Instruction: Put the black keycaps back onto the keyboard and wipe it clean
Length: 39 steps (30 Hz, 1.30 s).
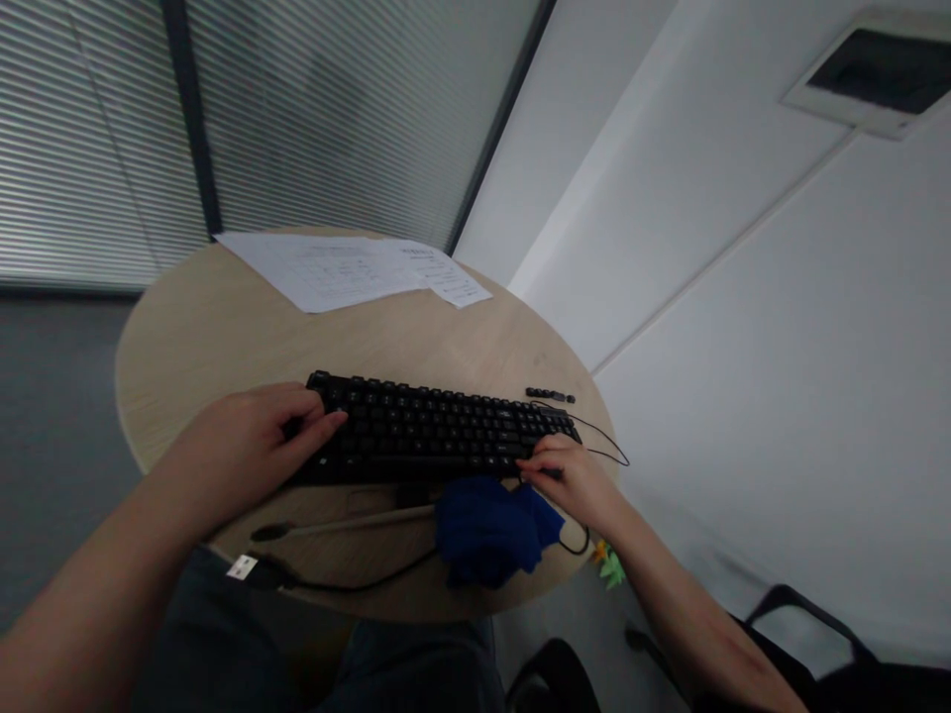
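Note:
A black keyboard (416,431) lies across the round wooden table, slightly tilted in view. My left hand (271,436) is wrapped round its left end, with the thumb on top of the keys. At the keyboard's lower right, my right hand (561,475) has its fingers pinched together over the arrow-key area; anything between the fingertips is hidden. Just beyond the right end sits a row of several small loose black keycaps (548,394). A crumpled blue cloth (490,535) rests against the front of the keyboard, over a thin light-coloured stick (357,521) with a dark end.
Near the table's front edge lies a black cable with a USB plug (257,570). A thin black cord (605,433) loops at the right. Printed papers (342,269) lie at the far edge of the table (185,337). Chairs stand below right, beside a white wall.

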Each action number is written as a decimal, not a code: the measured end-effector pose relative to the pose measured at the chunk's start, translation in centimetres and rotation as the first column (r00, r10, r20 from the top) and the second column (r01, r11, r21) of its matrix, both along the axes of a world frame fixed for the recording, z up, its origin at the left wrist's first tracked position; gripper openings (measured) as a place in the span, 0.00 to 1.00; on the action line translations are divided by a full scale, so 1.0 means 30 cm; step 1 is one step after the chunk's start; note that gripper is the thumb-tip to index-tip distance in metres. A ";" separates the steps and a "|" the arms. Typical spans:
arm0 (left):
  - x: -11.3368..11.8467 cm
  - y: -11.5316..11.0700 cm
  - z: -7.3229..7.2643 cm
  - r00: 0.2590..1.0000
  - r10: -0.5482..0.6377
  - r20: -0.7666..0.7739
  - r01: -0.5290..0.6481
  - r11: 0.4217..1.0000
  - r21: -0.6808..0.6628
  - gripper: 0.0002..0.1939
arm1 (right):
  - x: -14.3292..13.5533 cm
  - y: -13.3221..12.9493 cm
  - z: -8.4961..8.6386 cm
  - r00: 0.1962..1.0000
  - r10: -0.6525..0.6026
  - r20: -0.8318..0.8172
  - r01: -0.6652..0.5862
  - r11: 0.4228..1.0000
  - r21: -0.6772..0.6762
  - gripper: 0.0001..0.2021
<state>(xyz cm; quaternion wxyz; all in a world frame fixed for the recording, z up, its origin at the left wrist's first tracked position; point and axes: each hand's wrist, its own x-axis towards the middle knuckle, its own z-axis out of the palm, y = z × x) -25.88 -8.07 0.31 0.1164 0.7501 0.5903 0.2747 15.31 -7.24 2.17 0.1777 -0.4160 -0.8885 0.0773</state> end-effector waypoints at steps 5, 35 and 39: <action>-0.004 -0.005 0.008 0.999 -0.001 -0.039 0.000 1.000 -0.005 0.23 | -0.005 -0.060 -0.010 0.998 -0.023 0.065 0.019 0.998 0.058 0.11; -0.008 0.012 -0.014 0.999 -0.013 0.033 0.011 0.999 0.045 0.25 | 0.092 0.558 0.006 0.916 -0.338 0.214 0.354 0.934 -0.041 0.08; -0.005 0.009 -0.005 1.000 -0.007 0.029 0.006 1.000 0.025 0.26 | 0.050 0.540 0.031 0.922 -0.339 0.190 0.351 0.936 -0.033 0.07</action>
